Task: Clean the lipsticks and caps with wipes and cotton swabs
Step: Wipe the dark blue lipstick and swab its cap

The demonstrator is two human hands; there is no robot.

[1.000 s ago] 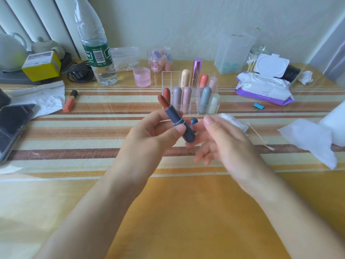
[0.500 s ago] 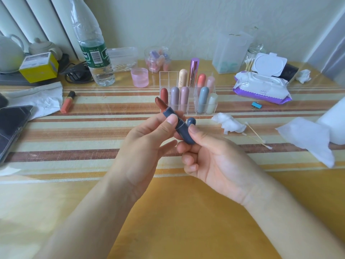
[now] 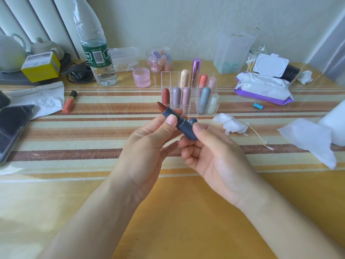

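Above the striped counter (image 3: 93, 139), near the rack (image 3: 168, 79), our left hand (image 3: 147, 144) pinches the barrel of the uncapped lipstick (image 3: 183, 126) and our right hand (image 3: 216, 157) its base, beside the cap (image 3: 193, 120); probably twisting the bullet, we next need one hand freed for the wipe (image 3: 231, 124).

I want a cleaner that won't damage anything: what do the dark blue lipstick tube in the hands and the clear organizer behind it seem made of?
The dark blue lipstick tube: probably plastic, matte; even colour with no sharp glints. The clear organizer: likely acrylic or similar rigid plastic, glossy; see-through thin walls with bright edges, though glass cannot be ruled out.
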